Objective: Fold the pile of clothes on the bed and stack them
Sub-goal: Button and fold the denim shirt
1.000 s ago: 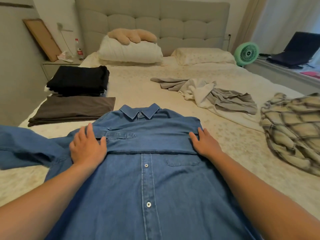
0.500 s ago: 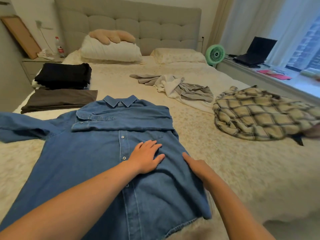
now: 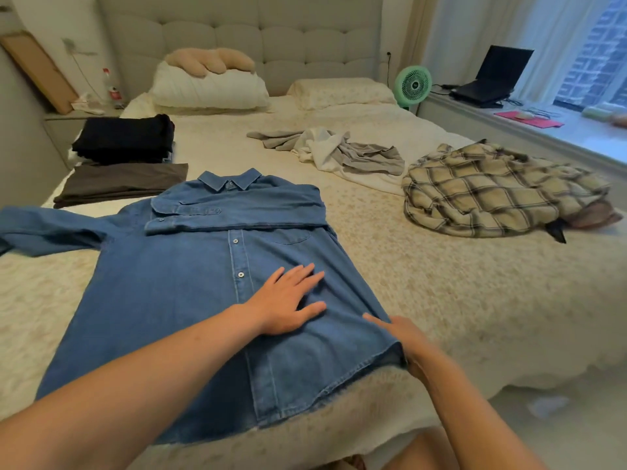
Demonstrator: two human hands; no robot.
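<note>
Denim shirt (image 3: 190,300) is lying buttoned and face up on the bed (image 3: 441,300), one sleeve folded across its chest. Left hand (image 3: 288,301) is pressing flat on the front, its grip released, while the right hand (image 3: 405,344) is gripping the shirt's right edge. Folded dark clothes (image 3: 124,157) are sitting near the headboard side, a plaid shirt (image 3: 492,195) lying crumpled apart.

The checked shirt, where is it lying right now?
The checked shirt lies crumpled on the right side of the bed, right of the denim shirt, just in front of the grey and white clothes.
</note>
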